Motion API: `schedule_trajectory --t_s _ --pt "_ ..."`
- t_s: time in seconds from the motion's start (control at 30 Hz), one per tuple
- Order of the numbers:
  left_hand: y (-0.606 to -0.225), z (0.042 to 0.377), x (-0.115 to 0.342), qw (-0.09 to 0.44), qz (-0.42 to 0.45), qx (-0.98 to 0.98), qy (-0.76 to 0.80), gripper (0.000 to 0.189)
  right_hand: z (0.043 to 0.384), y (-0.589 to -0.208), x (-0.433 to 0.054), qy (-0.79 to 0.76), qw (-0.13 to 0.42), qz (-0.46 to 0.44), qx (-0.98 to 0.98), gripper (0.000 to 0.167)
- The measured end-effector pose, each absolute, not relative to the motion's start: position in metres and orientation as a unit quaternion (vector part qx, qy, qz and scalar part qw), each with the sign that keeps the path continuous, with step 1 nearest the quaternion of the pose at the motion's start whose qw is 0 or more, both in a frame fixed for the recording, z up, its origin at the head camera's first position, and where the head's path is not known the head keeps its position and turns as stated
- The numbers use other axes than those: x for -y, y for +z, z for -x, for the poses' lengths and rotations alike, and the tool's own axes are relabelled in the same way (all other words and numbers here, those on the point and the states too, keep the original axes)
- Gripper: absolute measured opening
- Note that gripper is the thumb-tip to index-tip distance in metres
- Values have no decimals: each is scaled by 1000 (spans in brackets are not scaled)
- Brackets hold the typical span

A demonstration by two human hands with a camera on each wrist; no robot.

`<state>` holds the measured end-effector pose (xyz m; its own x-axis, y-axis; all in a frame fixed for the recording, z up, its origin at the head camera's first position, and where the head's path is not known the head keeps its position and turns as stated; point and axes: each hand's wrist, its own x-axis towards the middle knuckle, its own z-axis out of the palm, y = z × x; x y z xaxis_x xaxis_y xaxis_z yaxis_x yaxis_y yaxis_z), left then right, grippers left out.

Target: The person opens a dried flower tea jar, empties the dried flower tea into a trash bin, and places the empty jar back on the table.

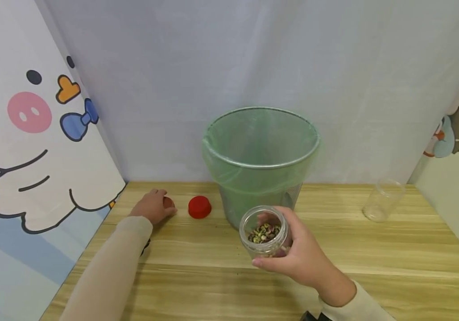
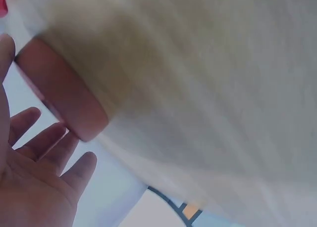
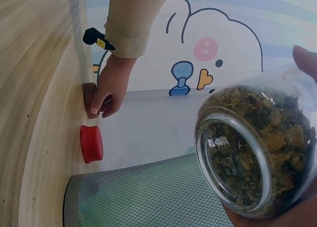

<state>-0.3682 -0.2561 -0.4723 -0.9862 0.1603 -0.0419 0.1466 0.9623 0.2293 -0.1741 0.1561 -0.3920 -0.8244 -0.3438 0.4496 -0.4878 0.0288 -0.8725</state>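
My left hand is at the far left of the table, over a brownish-red round lid. In the left wrist view this lid lies between the thumb and the loosely spread fingers, with fingertips right at its edge. My right hand grips a clear jar without a lid, in front of the bin. Dried flower-like bits in green, yellow and dark red lie inside. In the right wrist view the jar's ringed base shows, with the dried bits above it.
A bright red lid sits just right of the left hand. Behind the jar stands a mesh bin lined with a green bag. An empty-looking clear cup stands at the back right. Printed cloth walls border the wooden table.
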Motion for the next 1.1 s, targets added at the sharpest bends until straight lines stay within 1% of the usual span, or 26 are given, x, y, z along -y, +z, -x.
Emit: schedule_trajectory --t_s 0.33,0.47,0.6,0.87,1.0,1.1 --pt "-447 371 265 40 -91 -989 114 74 175 -392 -156 635 53 -298 711 83" --pt "-432 369 262 49 -103 -987 112 69 175 -392 -156 637 46 -294 711 83" --pt "-414 366 254 42 -131 -987 86 66 174 -392 -156 639 40 -286 713 82" --pt "-375 361 233 48 -153 -986 52 69 175 -394 -156 631 51 -296 715 83" --pt "-360 360 231 47 -155 -984 70 68 176 -394 -156 629 54 -302 714 83" --pt "-351 359 230 47 -149 -984 90 70 175 -394 -156 630 56 -304 713 83"
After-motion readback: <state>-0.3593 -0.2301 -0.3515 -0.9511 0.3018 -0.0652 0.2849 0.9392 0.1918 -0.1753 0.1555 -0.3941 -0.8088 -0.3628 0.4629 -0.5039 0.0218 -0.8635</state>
